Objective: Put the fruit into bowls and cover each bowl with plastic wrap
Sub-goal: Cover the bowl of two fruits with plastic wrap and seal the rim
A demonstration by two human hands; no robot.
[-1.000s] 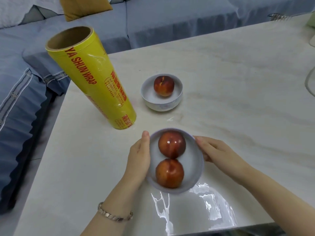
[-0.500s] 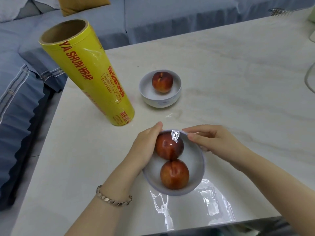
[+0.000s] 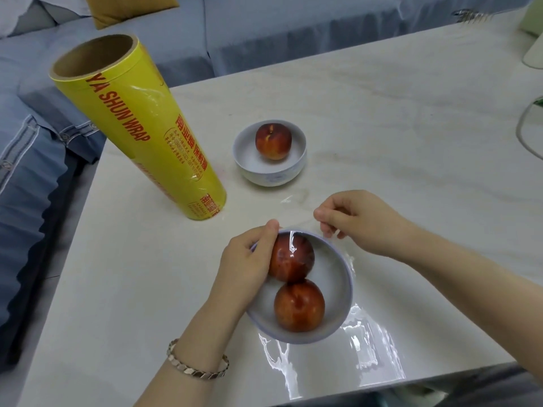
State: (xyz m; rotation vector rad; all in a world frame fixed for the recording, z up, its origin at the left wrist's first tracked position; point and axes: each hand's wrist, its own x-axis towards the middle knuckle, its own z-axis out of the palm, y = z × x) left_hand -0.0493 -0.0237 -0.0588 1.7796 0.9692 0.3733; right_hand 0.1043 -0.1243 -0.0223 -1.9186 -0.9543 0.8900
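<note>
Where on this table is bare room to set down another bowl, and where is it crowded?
Bare marble: right of the far bowl, and left of the left hand, in front of the wrap roll. Crowded: between the bowls, where the right hand works at the near bowl; plastic film lies along the table's front edge.

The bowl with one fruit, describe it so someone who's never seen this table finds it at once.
On the pale marble table, find the tall yellow plastic wrap roll standing near the left edge. Just right of its base sits a small white bowl. It holds a single red fruit; the nearer bowl holds two.
</note>
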